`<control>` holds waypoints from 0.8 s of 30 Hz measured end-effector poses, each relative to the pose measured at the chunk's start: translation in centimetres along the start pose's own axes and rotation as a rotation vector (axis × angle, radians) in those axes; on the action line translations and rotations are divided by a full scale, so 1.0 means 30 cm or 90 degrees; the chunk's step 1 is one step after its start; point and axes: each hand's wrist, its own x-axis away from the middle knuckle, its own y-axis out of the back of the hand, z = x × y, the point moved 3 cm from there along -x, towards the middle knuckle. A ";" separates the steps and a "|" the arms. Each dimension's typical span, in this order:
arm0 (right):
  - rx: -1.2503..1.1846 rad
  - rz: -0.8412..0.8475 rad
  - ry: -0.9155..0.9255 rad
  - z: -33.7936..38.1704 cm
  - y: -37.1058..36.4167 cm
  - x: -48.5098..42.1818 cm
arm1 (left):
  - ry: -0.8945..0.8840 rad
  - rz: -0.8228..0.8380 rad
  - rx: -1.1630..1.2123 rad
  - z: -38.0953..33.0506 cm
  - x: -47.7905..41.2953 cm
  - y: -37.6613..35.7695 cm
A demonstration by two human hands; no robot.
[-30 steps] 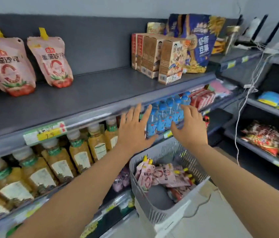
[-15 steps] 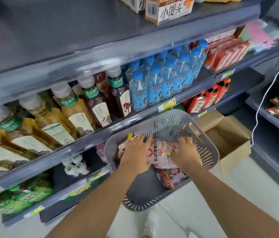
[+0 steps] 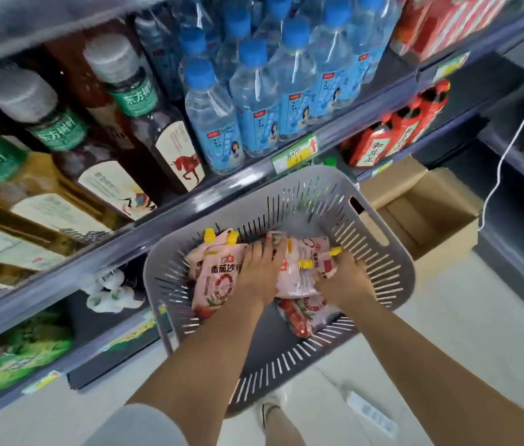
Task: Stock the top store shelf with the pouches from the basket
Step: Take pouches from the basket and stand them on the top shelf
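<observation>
A grey slotted basket (image 3: 383, 252) sits low in front of the shelves and holds several pink tomato-sauce pouches with yellow caps. My left hand (image 3: 262, 272) lies on the pile, its fingers closed over the edge of the front pouch (image 3: 215, 284). Further right, my right hand (image 3: 342, 278) grips a pouch (image 3: 296, 272) by its yellow spout. One more pouch (image 3: 302, 317) lies loose on the basket floor. Of the top shelf only the blurred front edge (image 3: 28, 27) shows at the upper left.
Tea bottles (image 3: 144, 123) and blue-capped water bottles (image 3: 254, 117) fill the shelf just above the basket. Red bottles (image 3: 392, 130) stand one shelf lower. An open cardboard box (image 3: 428, 214) sits on the floor at the right, beside a hanging white cable (image 3: 505, 162).
Both hands dropped from the top shelf's edge into the basket and closed on pouches. The view tilted down, so the top shelf and its two standing pouches left the picture.
</observation>
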 end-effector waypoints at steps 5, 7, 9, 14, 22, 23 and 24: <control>0.005 0.021 -0.032 0.007 -0.002 -0.036 | 0.000 0.000 0.054 0.015 -0.009 -0.024; -0.006 0.030 -0.051 0.009 -0.006 -0.042 | 0.001 -0.039 0.120 0.023 -0.013 -0.011; -0.013 0.036 -0.072 0.009 -0.008 -0.051 | -0.001 -0.099 0.228 0.039 -0.009 0.011; -0.036 0.042 -0.133 0.020 -0.021 -0.089 | 0.049 -0.147 0.543 0.103 0.040 0.060; -0.274 0.224 -0.219 -0.009 -0.215 -0.178 | 0.092 -0.216 0.684 0.144 0.179 0.158; -0.307 0.222 -0.216 -0.031 -0.250 -0.204 | 0.099 -0.217 0.686 0.153 0.191 0.158; -0.354 0.226 -0.213 -0.067 -0.291 -0.243 | 0.102 -0.216 0.683 0.164 0.201 0.157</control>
